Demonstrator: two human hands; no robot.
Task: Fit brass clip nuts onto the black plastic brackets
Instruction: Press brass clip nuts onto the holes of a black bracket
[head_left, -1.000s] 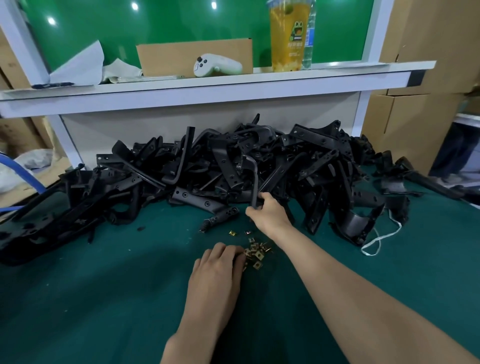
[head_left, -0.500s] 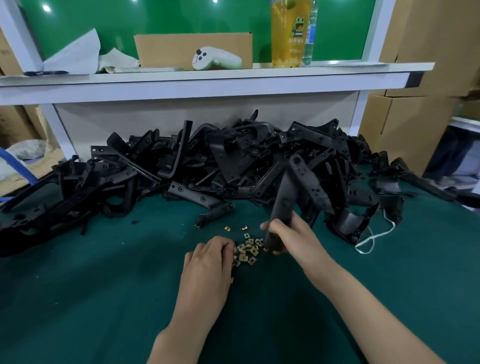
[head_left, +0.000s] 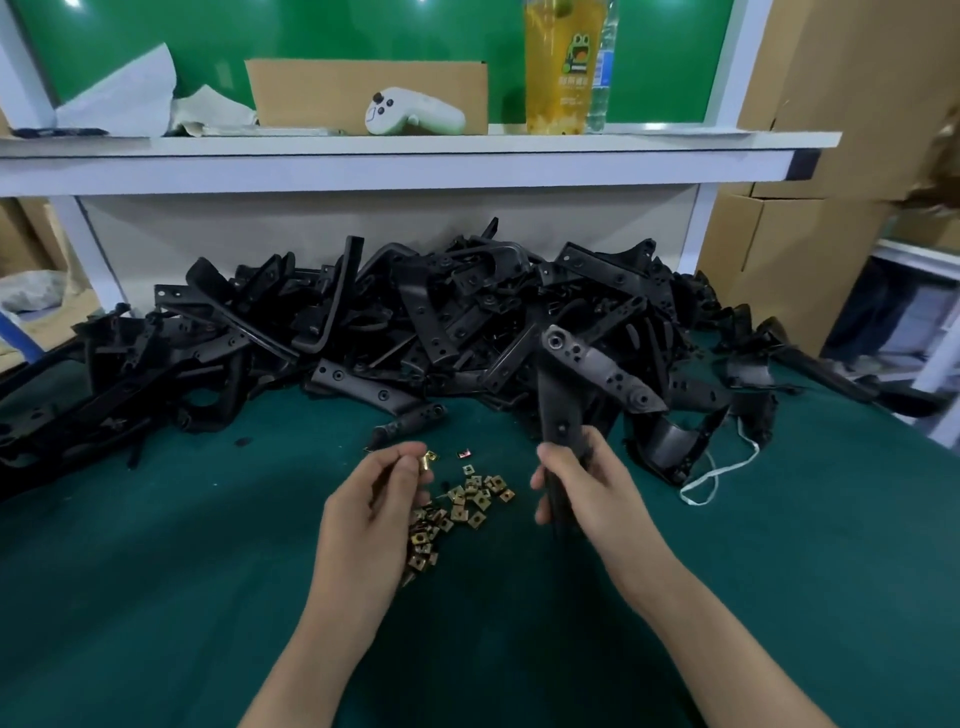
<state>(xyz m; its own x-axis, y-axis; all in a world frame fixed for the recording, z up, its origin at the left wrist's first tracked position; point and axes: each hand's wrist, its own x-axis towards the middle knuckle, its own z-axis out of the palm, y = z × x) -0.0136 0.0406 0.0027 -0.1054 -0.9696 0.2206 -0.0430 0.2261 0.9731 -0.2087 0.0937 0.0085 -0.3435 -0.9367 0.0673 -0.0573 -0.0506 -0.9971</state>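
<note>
Brass clip nuts (head_left: 467, 501) are lying in a loose scatter on the green counter (head_left: 156, 597), and every place below is told from that scatter. Directly behind it, against the counter's back panel, a large heap of black plastic brackets (head_left: 363, 332) is sprawling from side to side. Just to the right of the scatter, the right hand (head_left: 582, 483) is clenching around the lower end of one black bracket (head_left: 558, 400), holding it upright and lifted off the counter, its upper arm bending away toward the heap. At the scatter's left edge, the left hand (head_left: 384, 493) is hovering with fingers curled, pinching a single clip nut (head_left: 427, 460) between thumb and fingertips just above the others. To the far right of the scatter, beyond the held bracket, a white cord (head_left: 717, 473) is lying looped on the counter. Above and behind the scatter, a white shelf (head_left: 415, 156) is carrying a white controller (head_left: 413, 111), a cardboard piece (head_left: 322, 88) and a tall yellow drink cup (head_left: 563, 67).
</note>
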